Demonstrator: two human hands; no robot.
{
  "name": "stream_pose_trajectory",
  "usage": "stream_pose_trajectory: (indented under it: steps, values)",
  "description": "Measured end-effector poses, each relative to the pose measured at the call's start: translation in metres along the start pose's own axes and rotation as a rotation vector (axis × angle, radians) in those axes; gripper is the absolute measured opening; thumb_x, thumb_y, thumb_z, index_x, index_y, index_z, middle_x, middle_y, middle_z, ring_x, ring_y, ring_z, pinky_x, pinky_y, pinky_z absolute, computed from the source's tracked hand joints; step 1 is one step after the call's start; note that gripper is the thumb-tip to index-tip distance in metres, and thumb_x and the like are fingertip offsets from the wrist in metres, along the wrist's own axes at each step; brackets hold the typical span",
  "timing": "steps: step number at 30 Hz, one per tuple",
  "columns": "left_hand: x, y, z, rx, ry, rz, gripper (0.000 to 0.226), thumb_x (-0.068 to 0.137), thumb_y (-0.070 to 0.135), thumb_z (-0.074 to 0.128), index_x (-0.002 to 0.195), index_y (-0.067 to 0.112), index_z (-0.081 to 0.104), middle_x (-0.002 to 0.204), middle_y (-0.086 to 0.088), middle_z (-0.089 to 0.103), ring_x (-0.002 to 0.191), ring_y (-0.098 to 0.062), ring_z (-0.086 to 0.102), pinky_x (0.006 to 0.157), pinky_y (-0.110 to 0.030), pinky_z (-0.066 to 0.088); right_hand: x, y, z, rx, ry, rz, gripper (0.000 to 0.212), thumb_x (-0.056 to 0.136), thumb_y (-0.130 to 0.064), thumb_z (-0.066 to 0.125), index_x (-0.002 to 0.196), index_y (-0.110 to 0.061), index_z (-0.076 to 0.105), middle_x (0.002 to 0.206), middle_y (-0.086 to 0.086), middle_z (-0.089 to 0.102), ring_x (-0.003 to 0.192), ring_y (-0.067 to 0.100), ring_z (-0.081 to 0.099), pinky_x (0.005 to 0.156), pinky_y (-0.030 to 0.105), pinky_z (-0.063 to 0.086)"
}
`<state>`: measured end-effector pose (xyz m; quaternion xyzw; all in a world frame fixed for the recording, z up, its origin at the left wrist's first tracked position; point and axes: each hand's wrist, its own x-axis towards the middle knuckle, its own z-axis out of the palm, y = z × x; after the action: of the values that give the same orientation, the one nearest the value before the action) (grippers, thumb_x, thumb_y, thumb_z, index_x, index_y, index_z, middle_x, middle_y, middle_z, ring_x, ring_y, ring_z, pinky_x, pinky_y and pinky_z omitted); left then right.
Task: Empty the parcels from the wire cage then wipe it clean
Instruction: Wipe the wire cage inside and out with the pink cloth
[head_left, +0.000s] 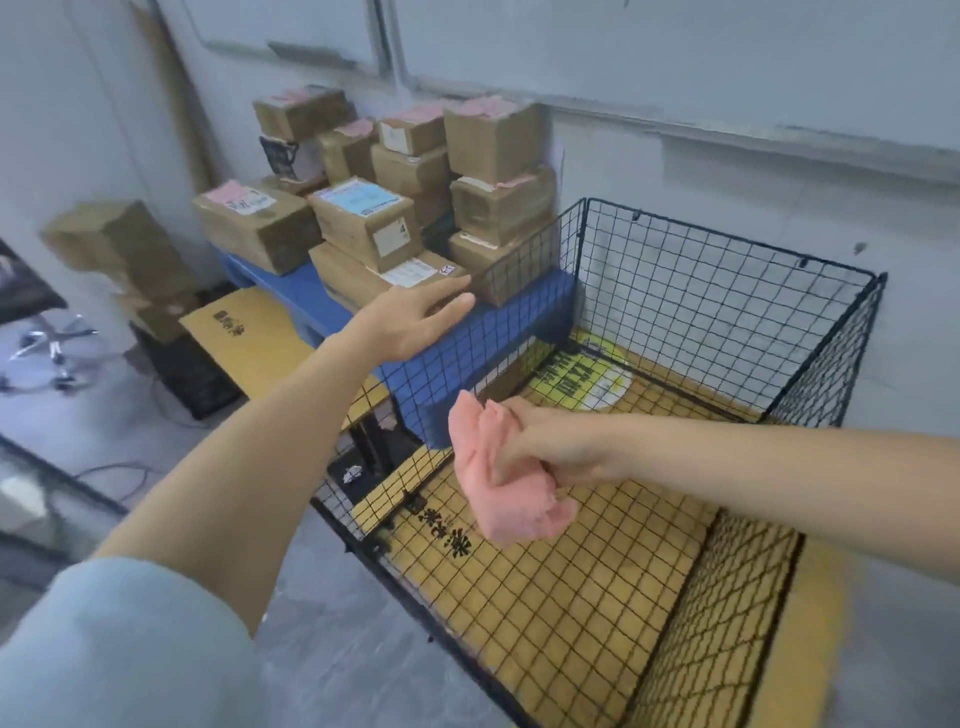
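Black wire cage (727, 291) | square mesh | right hand (550, 447) grips pink cloth (498, 499)

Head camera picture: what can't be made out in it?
All in the head view.
- Parcel labels: too blurred to read.
- Cage: near corner cut off by the bottom edge.
- Right hand: fingertips hidden by the cloth it grips.
- Far-left box: smeared by blur.

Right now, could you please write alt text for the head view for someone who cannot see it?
The right hand grips a pink cloth inside an empty black wire cage; the left hand, fingers straight, reaches toward cardboard parcels stacked on a blue platform beside it.
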<state>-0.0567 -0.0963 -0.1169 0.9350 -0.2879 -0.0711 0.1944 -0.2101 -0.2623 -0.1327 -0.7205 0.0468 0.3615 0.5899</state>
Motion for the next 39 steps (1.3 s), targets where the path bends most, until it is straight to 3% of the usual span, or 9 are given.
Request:
stream_pose_trajectory:
  steps: [5, 9, 14, 18, 23, 26, 31, 35, 39]
  values:
    - [-0.014, 0.016, 0.010, 0.249, 0.109, -0.139, 0.062, 0.090, 0.070, 0.015, 0.147, 0.046, 0.021, 0.138, -0.003, 0.052, 0.124, -0.030, 0.049, 0.098, -0.043, 0.039, -0.014, 0.010, -0.023, -0.180, -0.137, 0.053, 0.073, 0.084, 0.001, 0.062, 0.142, -0.009, 0.019, 0.125, 0.009, 0.047, 0.110, 0.019, 0.056, 0.088, 0.026, 0.053]
    - [-0.020, 0.027, 0.025, 0.402, 0.166, -0.161, 0.073, 0.088, 0.074, 0.006, 0.150, 0.037, 0.014, 0.149, -0.006, 0.040, 0.134, -0.029, 0.038, 0.111, -0.049, 0.020, -0.022, 0.020, -0.022, -0.250, -0.159, 0.061, 0.050, 0.084, 0.005, 0.060, 0.126, -0.005, 0.034, 0.114, 0.007, 0.050, 0.106, 0.018, 0.057, 0.097, 0.033, 0.051]
    - [-0.022, 0.044, 0.032, 0.345, 0.179, -0.238, 0.074, 0.090, 0.071, 0.009, 0.151, 0.031, 0.015, 0.154, -0.007, 0.028, 0.142, -0.030, 0.023, 0.115, -0.053, 0.005, -0.023, 0.028, -0.016, -0.374, -0.070, 0.060, 0.083, 0.060, -0.020, 0.076, 0.130, -0.018, 0.031, 0.122, 0.007, 0.050, 0.113, 0.022, 0.057, 0.097, 0.037, 0.051]
    - [-0.036, 0.050, 0.037, 0.273, 0.206, -0.309, 0.071, 0.093, 0.066, 0.015, 0.152, 0.028, 0.013, 0.158, -0.003, 0.019, 0.145, -0.026, 0.015, 0.116, -0.050, 0.001, -0.025, 0.031, -0.009, -0.408, -0.059, 0.070, 0.068, 0.075, -0.007, 0.070, 0.129, -0.017, 0.031, 0.117, 0.007, 0.051, 0.107, 0.020, 0.057, 0.091, 0.033, 0.053]
    - [-0.054, 0.048, 0.041, 0.254, 0.220, -0.333, 0.072, 0.094, 0.065, 0.016, 0.153, 0.025, 0.010, 0.160, 0.000, 0.011, 0.147, -0.019, 0.003, 0.118, -0.049, -0.006, -0.025, 0.034, -0.004, -0.474, -0.082, 0.063, 0.069, 0.081, -0.003, 0.067, 0.136, -0.011, 0.027, 0.115, 0.007, 0.049, 0.100, 0.019, 0.057, 0.083, 0.029, 0.055]
    - [-0.058, 0.050, 0.037, 0.225, 0.227, -0.362, 0.073, 0.095, 0.064, 0.017, 0.153, 0.020, 0.011, 0.160, 0.000, 0.010, 0.147, -0.017, 0.001, 0.118, -0.046, -0.007, -0.018, 0.033, -0.002, -0.559, -0.156, 0.067, 0.076, 0.080, -0.008, 0.069, 0.140, -0.014, 0.024, 0.119, 0.008, 0.049, 0.101, 0.021, 0.057, 0.082, 0.030, 0.055]
    - [-0.065, 0.057, 0.040, 0.188, 0.240, -0.516, 0.071, 0.095, 0.064, 0.017, 0.153, 0.023, 0.010, 0.161, 0.002, 0.006, 0.147, -0.014, -0.004, 0.116, -0.047, -0.014, 0.007, 0.027, -0.012, -0.729, -0.341, 0.016, 0.076, 0.082, -0.014, 0.071, 0.143, -0.020, 0.025, 0.119, 0.002, 0.049, 0.094, 0.014, 0.057, 0.064, 0.020, 0.050]
    - [-0.075, 0.061, 0.042, 0.153, 0.247, -0.702, 0.072, 0.092, 0.068, 0.017, 0.153, 0.031, 0.007, 0.161, 0.001, -0.001, 0.147, -0.014, -0.011, 0.114, -0.047, -0.017, 0.025, 0.027, -0.022, -0.809, -0.527, 0.011, 0.076, 0.079, -0.013, 0.072, 0.140, -0.024, 0.027, 0.114, 0.000, 0.051, 0.099, 0.019, 0.058, 0.072, 0.027, 0.055]
    - [-0.086, 0.078, 0.045, 0.112, 0.278, -0.856, 0.072, 0.092, 0.068, 0.017, 0.153, 0.032, 0.005, 0.160, 0.000, -0.008, 0.146, -0.017, -0.015, 0.112, -0.049, -0.016, 0.035, 0.045, -0.030, -0.866, -0.689, -0.038, 0.086, 0.064, -0.019, 0.080, 0.133, -0.029, 0.029, 0.121, 0.015, 0.056, 0.103, 0.027, 0.061, 0.089, 0.041, 0.054]
